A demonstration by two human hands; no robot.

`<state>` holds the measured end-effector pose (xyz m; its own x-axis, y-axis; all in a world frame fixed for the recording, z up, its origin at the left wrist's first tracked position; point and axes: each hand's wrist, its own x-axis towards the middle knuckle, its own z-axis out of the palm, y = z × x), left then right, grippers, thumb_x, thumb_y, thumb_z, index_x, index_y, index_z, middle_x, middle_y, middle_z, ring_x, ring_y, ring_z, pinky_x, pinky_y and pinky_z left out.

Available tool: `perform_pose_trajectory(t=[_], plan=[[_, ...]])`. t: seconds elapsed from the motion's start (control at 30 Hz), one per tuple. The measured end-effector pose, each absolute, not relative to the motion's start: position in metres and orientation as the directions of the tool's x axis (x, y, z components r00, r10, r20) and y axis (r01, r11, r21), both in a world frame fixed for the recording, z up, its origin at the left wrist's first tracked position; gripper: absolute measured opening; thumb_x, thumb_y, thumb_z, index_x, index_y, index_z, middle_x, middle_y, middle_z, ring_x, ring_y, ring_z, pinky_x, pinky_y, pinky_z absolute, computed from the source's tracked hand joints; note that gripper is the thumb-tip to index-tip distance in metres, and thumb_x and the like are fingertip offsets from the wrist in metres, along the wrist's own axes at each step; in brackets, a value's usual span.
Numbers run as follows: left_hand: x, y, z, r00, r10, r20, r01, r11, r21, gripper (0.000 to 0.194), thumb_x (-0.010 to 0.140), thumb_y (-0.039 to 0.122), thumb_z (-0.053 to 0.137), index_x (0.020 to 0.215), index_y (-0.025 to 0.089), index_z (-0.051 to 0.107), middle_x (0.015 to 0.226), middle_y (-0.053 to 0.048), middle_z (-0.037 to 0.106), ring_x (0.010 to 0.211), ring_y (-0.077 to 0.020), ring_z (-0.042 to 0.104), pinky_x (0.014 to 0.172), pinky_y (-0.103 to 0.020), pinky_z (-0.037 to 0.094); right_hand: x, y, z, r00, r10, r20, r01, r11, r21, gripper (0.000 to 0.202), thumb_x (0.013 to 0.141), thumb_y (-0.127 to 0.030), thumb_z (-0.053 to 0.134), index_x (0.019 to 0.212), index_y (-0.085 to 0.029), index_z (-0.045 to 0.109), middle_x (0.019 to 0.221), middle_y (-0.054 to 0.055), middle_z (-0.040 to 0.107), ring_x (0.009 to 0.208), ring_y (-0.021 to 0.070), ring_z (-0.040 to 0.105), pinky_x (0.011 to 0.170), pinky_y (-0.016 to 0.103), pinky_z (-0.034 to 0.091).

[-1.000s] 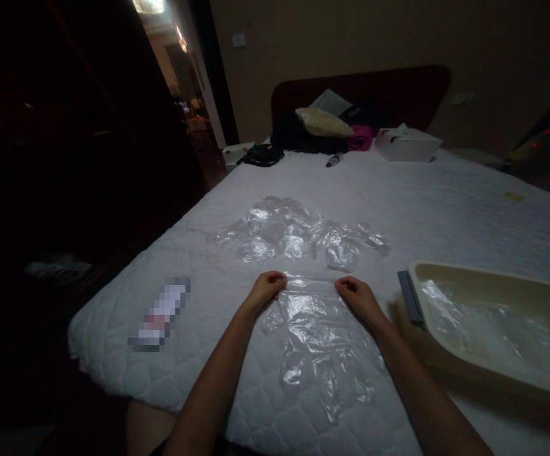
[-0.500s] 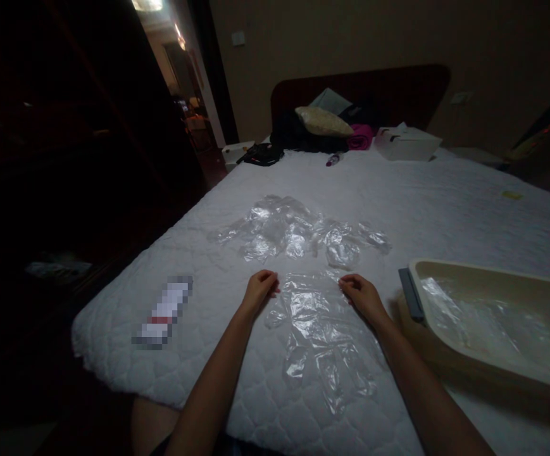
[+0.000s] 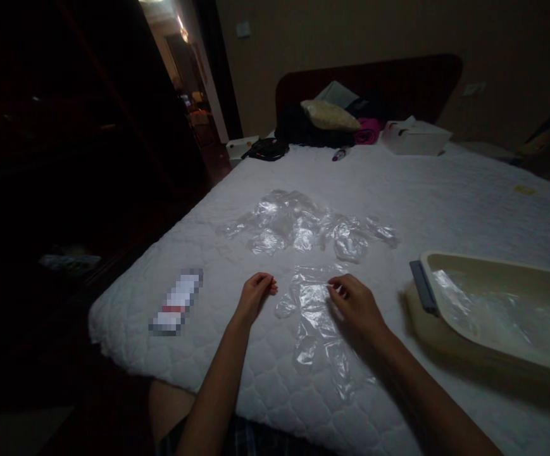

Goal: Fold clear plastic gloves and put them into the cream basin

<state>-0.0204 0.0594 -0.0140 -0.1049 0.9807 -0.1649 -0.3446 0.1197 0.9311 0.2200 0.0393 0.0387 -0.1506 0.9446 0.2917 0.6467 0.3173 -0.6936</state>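
A clear plastic disposable glove (image 3: 315,304) lies flat on the white quilted bed cover, its finger parts pointing toward me. My left hand (image 3: 256,294) is just left of the glove's cuff, apart from it, with the fingers drawn together and nothing visible in them. Over the glove's upper right side is my right hand (image 3: 356,303), its fingers loosely bent and slightly apart; I see nothing held in them. The right hand hides part of the glove's edge. Beyond both hands lies a crumpled heap of more clear plastic gloves (image 3: 298,221).
At right stands a beige plastic bin (image 3: 488,345) with a grey handle and clear plastic inside. A blurred flat item (image 3: 177,303) lies at left. Pillows (image 3: 329,116), a small bottle (image 3: 339,154) and a white box (image 3: 417,140) are near the headboard.
My right hand has moved left from the cuff's right corner to over the glove. My left hand has drawn slightly away from the cuff. The view has shifted a little.
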Motion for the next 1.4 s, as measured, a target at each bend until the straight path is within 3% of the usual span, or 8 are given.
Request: perform_pose_trajectory(t=[0.13,0.3,0.57,0.7,0.87,0.97,1.17,1.4], plan=[[-0.022,0.058,-0.017,-0.110,0.982,-0.155,-0.340,0.110,0.934,0.029,0.063,0.037,0.069,0.073,0.012,0.057,0.068,-0.001,0.060,0.059,-0.0093,0.057,0.061,-0.024,0.046,0.177,0.014,0.048,-0.535,0.808,0.247,0.649,0.580,-0.492,0.019,0.084,-0.022,0.044,0.093,-0.017,0.059,0.090,0.007,0.060,0.082,0.0169,0.054,0.072,0.028,0.041],[-0.022,0.058,-0.016,-0.118,0.981,-0.153,-0.341,0.104,0.934,0.032,0.061,0.039,0.069,0.074,0.013,0.056,0.069,-0.001,0.059,0.060,-0.0097,0.057,0.061,-0.024,0.047,0.144,0.005,0.037,-0.695,0.710,0.114,0.691,0.704,-0.164,0.015,0.082,-0.011,0.045,0.084,-0.015,0.060,0.084,0.010,0.060,0.077,0.0198,0.054,0.068,0.031,0.039],[-0.021,0.056,-0.014,-0.110,0.983,-0.146,-0.362,0.097,0.927,0.030,0.062,0.037,0.069,0.074,0.013,0.057,0.070,-0.002,0.060,0.060,-0.0100,0.057,0.062,-0.025,0.047,0.133,0.007,0.021,-0.705,0.705,0.074,0.699,0.709,-0.092,0.017,0.081,-0.008,0.045,0.087,-0.013,0.060,0.084,0.012,0.061,0.081,0.0229,0.055,0.072,0.034,0.038],[-0.022,0.050,-0.009,-0.077,0.990,-0.120,-0.290,0.093,0.952,0.025,0.062,0.031,0.069,0.080,0.015,0.061,0.075,-0.003,0.062,0.067,-0.0114,0.058,0.067,-0.025,0.046,0.139,0.004,0.031,-0.652,0.751,0.105,0.718,0.656,-0.232,0.015,0.082,-0.012,0.045,0.083,-0.015,0.060,0.082,0.008,0.061,0.077,0.0185,0.055,0.069,0.029,0.038],[-0.021,0.044,-0.003,-0.003,1.000,-0.025,-0.085,0.025,0.996,0.017,0.059,0.018,0.063,0.076,0.016,0.066,0.081,-0.005,0.064,0.077,-0.0159,0.059,0.073,-0.027,0.045,0.149,0.008,0.032,-0.445,0.872,0.202,0.546,0.443,-0.711,0.016,0.083,-0.023,0.045,0.085,-0.018,0.060,0.082,0.004,0.061,0.075,0.0147,0.056,0.068,0.026,0.042],[-0.019,0.044,-0.006,0.062,0.997,0.036,0.016,-0.037,0.999,0.023,0.057,0.010,0.054,0.074,0.016,0.068,0.080,-0.004,0.064,0.078,-0.0161,0.058,0.076,-0.027,0.044,0.153,0.015,0.027,-0.332,0.930,0.158,0.368,0.282,-0.886,0.016,0.080,-0.029,0.049,0.081,-0.018,0.060,0.079,0.004,0.062,0.073,0.0155,0.058,0.067,0.027,0.045],[-0.017,0.046,-0.017,0.090,0.990,0.111,0.159,-0.125,0.979,0.030,0.056,0.003,0.047,0.074,0.017,0.067,0.077,-0.003,0.062,0.077,-0.0156,0.058,0.076,-0.027,0.044,0.160,0.020,0.022,-0.220,0.973,0.063,0.206,0.110,-0.972,0.020,0.076,-0.035,0.054,0.079,-0.017,0.061,0.077,0.005,0.064,0.072,0.0170,0.060,0.066,0.027,0.046],[-0.013,0.042,-0.013,0.120,0.981,0.151,0.278,-0.179,0.944,0.010,0.067,0.018,0.059,0.075,0.016,0.066,0.079,-0.006,0.061,0.077,-0.0166,0.057,0.073,-0.027,0.044,0.164,0.018,0.021,-0.149,0.988,-0.047,0.089,-0.034,-0.995,0.022,0.071,-0.037,0.058,0.079,-0.017,0.059,0.074,0.005,0.064,0.070,0.0180,0.061,0.066,0.030,0.047]])
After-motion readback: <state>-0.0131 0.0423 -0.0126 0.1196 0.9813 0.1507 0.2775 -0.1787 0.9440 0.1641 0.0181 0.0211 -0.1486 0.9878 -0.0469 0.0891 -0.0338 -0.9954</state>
